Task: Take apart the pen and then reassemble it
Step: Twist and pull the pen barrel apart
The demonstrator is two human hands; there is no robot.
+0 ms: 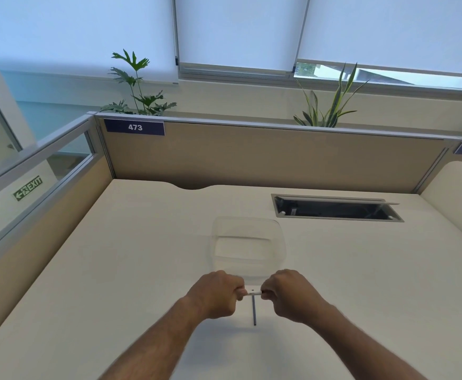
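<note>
Both hands are hovering low over the cream table (131, 270), fists closed. The left hand (214, 294) and the right hand (293, 294) are each pinching one end of a short white pen barrel (252, 292), holding it level between them. A thin grey refill (254, 311) is lying on the table just under the barrel, pointing back toward the person. A clear plastic container (247, 248) is sitting just beyond the hands.

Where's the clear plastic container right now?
In the head view, the clear plastic container sits mid-desk, just beyond both hands, left hand and right hand, which hold the pen.
</note>
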